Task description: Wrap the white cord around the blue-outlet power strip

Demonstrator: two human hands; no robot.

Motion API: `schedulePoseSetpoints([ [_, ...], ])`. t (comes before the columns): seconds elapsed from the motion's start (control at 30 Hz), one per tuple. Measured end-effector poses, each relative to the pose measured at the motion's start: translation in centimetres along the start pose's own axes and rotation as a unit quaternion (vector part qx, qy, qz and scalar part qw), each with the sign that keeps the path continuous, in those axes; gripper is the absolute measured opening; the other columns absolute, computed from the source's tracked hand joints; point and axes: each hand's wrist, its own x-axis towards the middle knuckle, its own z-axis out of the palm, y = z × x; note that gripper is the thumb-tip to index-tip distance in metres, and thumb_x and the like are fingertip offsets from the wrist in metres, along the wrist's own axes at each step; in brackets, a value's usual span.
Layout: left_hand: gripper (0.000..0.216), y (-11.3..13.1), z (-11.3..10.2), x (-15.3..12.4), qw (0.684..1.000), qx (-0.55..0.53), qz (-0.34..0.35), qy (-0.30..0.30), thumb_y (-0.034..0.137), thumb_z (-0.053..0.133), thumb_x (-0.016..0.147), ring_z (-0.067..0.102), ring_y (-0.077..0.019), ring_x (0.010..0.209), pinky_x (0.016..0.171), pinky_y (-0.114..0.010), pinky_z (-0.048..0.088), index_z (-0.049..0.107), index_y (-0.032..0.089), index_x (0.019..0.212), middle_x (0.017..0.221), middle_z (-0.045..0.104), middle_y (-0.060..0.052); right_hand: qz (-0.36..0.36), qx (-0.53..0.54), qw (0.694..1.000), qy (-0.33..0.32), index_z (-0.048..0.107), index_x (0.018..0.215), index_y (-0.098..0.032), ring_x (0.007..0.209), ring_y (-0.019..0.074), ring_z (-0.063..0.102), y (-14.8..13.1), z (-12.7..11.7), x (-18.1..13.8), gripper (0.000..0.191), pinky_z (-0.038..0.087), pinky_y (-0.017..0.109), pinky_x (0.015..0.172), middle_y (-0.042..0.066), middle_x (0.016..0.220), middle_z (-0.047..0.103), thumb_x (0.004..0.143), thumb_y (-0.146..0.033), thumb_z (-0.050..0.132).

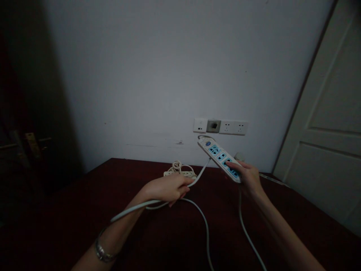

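Observation:
My right hand grips the near end of a white power strip with blue sockets and holds it up in the air, tilted toward the wall. My left hand is closed around the strip's white cable, which loops down over the dark red table and runs toward me. A bracelet sits on my left wrist. Just beyond my left hand lies a second, cream-coloured extension cord, coiled on the table.
A row of wall sockets and a switch is mounted on the white wall behind the table. A white door stands at the right. At the left is a dark door with a brass handle.

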Motion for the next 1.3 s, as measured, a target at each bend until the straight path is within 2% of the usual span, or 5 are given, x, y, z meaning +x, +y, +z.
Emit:
schedulePoseSetpoints([
  [0.23, 0.038, 2.2, -0.7, -1.6, 0.998, -0.025, -0.038, 0.038, 0.021, 0.042, 0.085, 0.048, -0.0054, 0.039, 0.045, -0.018, 0.038, 0.048, 0.019, 0.122, 0.067, 0.059, 0.002, -0.056, -0.193, 0.980, -0.019, 0.072, 0.089, -0.011, 0.068, 0.0206, 0.063, -0.2, -0.5, 0.2, 0.046, 0.048, 0.028, 0.060, 0.006, 0.075, 0.069, 0.054, -0.040, 0.075],
  [0.53, 0.031, -1.1, -3.2, -0.6, 0.930, -0.366, 0.039, -0.019, 0.034, 0.046, 0.078, 0.067, -0.0233, 0.065, 0.052, -0.030, 0.050, 0.064, 0.008, 0.081, 0.079, 0.069, -0.017, -0.176, -0.331, 0.919, -0.121, 0.071, 0.095, -0.013, 0.089, 0.0246, 0.061, 0.0, 0.3, -0.7, 0.043, 0.045, 0.036, 0.081, 0.008, 0.096, 0.067, 0.063, -0.042, 0.069],
  [0.77, 0.038, -1.3, -1.9, 0.7, 0.873, -0.419, 0.173, 0.179, 0.016, 0.062, 0.070, 0.065, -0.0249, 0.091, 0.070, -0.030, 0.051, 0.053, 0.014, 0.107, 0.102, 0.066, -0.016, -0.216, -0.416, 0.870, -0.153, 0.068, 0.102, -0.012, 0.087, 0.0237, 0.059, -0.4, -0.6, -0.3, 0.043, 0.042, 0.035, 0.082, 0.009, 0.097, 0.064, 0.072, -0.042, 0.061],
  [0.97, 0.029, -0.5, -2.8, 0.6, 0.898, -0.313, 0.083, 0.299, 0.041, 0.049, 0.086, 0.061, -0.0147, 0.046, 0.035, -0.018, 0.039, 0.047, 0.014, 0.096, 0.065, 0.066, -0.008, -0.175, -0.440, 0.819, -0.322, 0.071, 0.089, -0.018, 0.079, 0.0199, 0.059, -1.7, -0.8, -1.6, 0.026, 0.045, 0.028, 0.071, 0.003, 0.089, 0.064, 0.071, -0.036, 0.063],
  [1.3, 0.038, -6.0, -3.5, 2.6, 0.897, -0.250, -0.005, 0.364, 0.051, 0.055, 0.076, 0.031, -0.0040, 0.026, 0.029, -0.015, 0.020, 0.047, 0.016, 0.067, 0.036, 0.043, 0.008, -0.115, -0.324, 0.819, -0.459, 0.074, 0.081, -0.019, 0.073, 0.0160, 0.056, -2.9, 0.1, -4.0, 0.030, 0.046, 0.024, 0.065, 0.003, 0.078, 0.059, 0.057, -0.037, 0.075],
])
